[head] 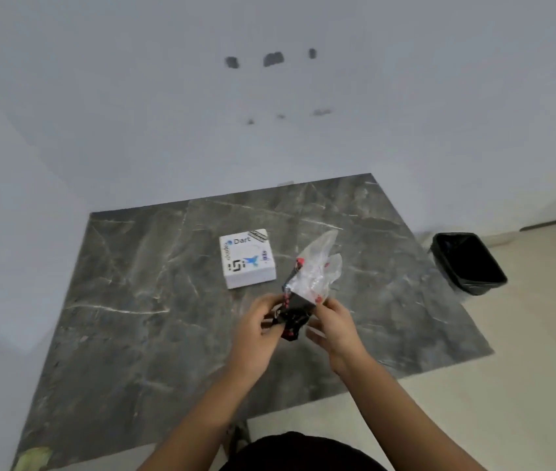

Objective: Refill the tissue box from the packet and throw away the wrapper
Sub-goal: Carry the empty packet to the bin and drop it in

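Note:
A white tissue box (248,258) with blue and black stickers lies flat near the middle of the dark marble table (140,300). Just in front of it, above the table, both hands hold a crumpled plastic wrapper (314,270), clear with red and black print. My left hand (257,329) grips its dark lower end from the left. My right hand (332,322) pinches it from the right. The clear upper part sticks up loosely toward the box's right side.
A bin lined with a black bag (468,263) stands on the pale floor off the table's right edge. A white wall runs behind the table and along its left side. A yellowish scrap (33,458) lies at the table's near left corner.

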